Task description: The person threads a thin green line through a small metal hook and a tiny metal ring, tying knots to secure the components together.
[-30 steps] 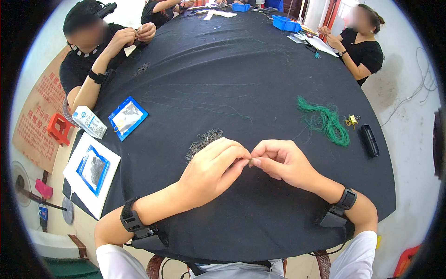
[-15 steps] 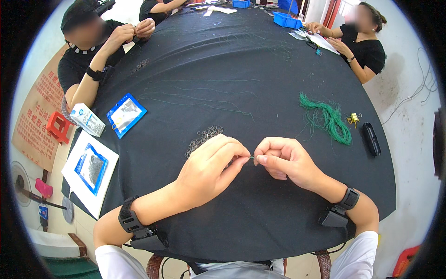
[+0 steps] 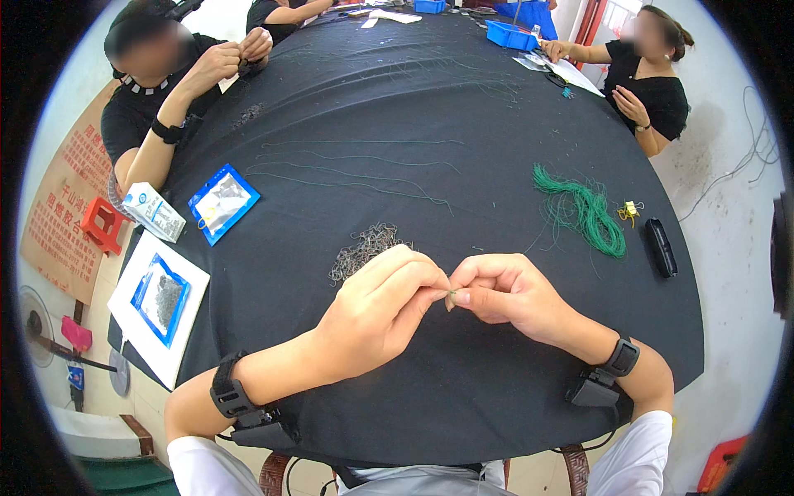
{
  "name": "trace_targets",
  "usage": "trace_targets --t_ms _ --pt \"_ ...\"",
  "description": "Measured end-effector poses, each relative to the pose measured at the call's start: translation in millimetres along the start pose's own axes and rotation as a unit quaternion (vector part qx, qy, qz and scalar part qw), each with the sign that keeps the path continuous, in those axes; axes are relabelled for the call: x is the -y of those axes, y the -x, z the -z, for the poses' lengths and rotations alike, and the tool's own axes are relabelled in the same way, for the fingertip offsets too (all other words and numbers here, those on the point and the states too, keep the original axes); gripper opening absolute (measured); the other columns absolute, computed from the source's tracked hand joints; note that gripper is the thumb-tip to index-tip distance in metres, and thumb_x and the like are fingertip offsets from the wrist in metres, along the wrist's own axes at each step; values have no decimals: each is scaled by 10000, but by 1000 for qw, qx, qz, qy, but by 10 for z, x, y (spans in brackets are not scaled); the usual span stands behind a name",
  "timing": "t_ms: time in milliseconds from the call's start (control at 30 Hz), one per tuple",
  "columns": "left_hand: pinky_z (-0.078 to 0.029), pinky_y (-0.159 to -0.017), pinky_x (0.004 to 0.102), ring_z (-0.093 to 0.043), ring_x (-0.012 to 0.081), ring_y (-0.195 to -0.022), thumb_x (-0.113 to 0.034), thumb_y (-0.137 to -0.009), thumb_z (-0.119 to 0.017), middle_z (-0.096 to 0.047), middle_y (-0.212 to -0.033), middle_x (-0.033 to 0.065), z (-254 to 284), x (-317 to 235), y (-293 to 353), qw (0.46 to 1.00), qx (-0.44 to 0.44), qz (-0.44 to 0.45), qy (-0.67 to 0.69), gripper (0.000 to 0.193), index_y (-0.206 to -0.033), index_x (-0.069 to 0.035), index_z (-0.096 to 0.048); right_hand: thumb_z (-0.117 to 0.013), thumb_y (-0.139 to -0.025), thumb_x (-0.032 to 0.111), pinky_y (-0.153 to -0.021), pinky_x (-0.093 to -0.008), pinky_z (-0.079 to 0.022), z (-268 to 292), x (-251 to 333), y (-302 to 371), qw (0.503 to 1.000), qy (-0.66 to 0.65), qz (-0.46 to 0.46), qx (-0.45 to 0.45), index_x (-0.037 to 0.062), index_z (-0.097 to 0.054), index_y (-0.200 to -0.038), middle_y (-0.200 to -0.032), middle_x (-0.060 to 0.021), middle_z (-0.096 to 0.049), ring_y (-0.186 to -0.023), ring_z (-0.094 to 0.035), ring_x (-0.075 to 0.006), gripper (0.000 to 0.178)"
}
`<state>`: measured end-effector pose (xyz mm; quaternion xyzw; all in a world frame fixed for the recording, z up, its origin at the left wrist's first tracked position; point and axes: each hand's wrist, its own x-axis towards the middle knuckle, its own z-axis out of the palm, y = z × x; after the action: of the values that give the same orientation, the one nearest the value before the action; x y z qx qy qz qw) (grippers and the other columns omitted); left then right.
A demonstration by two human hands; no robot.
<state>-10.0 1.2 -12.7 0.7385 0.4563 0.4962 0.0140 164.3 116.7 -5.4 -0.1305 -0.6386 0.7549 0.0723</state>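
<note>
My left hand [image 3: 376,310] and my right hand [image 3: 517,298] meet tip to tip in front of me, above the near part of the black table. Each is closed in a pinch on a short bit of green thread [image 3: 452,292] at the fingertips. Whether a small hook is also between the fingers is hidden. Just beyond my left hand lies a pile of small dark metal hooks [image 3: 364,250]. A loose bundle of green thread [image 3: 591,217] lies to the right, and several single green strands [image 3: 356,178] are stretched out farther back on the cloth.
At left are a blue-edged packet [image 3: 223,204], a small carton [image 3: 154,212] and a white board [image 3: 186,335] bearing another packet [image 3: 161,299]. A yellow clip [image 3: 630,212] and black case [image 3: 661,248] lie at right. Other people sit around the table [image 3: 496,397].
My fingertips have come closer together and touch around the thread, a little lower than before. At far right, a person's two hands have moved farther apart.
</note>
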Motion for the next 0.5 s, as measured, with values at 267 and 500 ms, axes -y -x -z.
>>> trace_targets --t_ms 267,500 --pt "-453 -616 321 -564 241 -691 72 -781 -620 -573 -793 108 -26 -49 18 997 -8 64 48 122 -874 8 -573 -534 -924 64 -639 -187 -400 -57 -10 23 987 114 93 -66 -7 -589 -974 -856 23 -574 -752 -494 -11 103" --pt "-491 -609 265 -601 189 -702 90 -770 -628 -605 -811 116 -3 -70 -10 999 -28 27 0 118 -858 20 -592 -525 -913 31 -603 -175 -374 -95 20 80 979 151 102 -93 -11 -580 -963 -837 23 -559 -724 -471 -1 86"
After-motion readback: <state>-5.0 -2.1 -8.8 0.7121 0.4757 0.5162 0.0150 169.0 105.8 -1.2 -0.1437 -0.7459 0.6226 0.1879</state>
